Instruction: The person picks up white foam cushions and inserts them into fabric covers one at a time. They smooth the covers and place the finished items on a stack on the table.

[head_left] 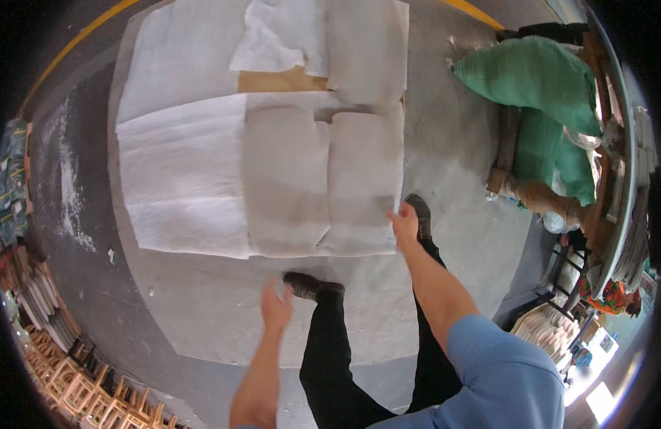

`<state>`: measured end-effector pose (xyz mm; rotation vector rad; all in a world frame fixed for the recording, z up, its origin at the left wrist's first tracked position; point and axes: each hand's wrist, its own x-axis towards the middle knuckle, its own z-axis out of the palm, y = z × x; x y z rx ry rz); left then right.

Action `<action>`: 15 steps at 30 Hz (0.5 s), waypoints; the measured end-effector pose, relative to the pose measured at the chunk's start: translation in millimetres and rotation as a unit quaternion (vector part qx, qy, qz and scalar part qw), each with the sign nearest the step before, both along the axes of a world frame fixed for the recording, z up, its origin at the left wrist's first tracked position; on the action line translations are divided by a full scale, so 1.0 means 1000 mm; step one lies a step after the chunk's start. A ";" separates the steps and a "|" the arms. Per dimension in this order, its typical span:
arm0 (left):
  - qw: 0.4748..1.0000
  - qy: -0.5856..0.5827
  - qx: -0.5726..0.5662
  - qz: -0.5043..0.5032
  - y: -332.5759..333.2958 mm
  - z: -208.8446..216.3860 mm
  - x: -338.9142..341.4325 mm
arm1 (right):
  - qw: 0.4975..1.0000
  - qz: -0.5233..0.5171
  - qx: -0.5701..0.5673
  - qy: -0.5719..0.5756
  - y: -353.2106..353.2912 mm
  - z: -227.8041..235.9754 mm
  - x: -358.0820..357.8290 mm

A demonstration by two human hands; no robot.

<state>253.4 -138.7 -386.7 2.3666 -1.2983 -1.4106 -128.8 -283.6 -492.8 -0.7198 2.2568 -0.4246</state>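
I stand over a stack of grey-white padded sheets (316, 179) spread on the floor. My right hand (404, 223) reaches down to the sheets' near right corner; whether it grips the edge I cannot tell. My left hand (275, 306) hangs free above the grey floor cloth (202, 300), fingers apart, holding nothing, just left of my left shoe (305, 284). My right shoe (420, 213) stands beside the sheets' right edge. A whiter sheet (180, 186) lies to the left of the grey ones, and a brown board (280, 80) shows beneath the far pieces.
Green sacks (538, 79) rest on a wooden frame at the right. Several wooden frames (80, 386) are stacked at the lower left. A yellow floor line (80, 39) curves along the far left. White powder (69, 193) streaks the dark floor.
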 end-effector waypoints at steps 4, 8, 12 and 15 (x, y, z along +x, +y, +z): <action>0.997 -0.063 -0.021 0.029 -0.144 -0.077 0.038 | 0.987 -0.063 0.024 -0.148 -0.025 -0.024 -0.001; 0.996 -0.065 0.029 0.048 -0.237 -0.110 0.072 | 0.981 -0.049 0.020 -0.188 -0.041 -0.041 0.011; 0.993 0.017 0.016 0.117 -0.247 -0.124 0.058 | 0.986 -0.014 0.041 -0.162 -0.046 -0.040 -0.009; 0.988 0.039 0.017 0.149 -0.243 -0.117 0.064 | 0.985 -0.002 0.040 -0.167 -0.045 -0.033 0.001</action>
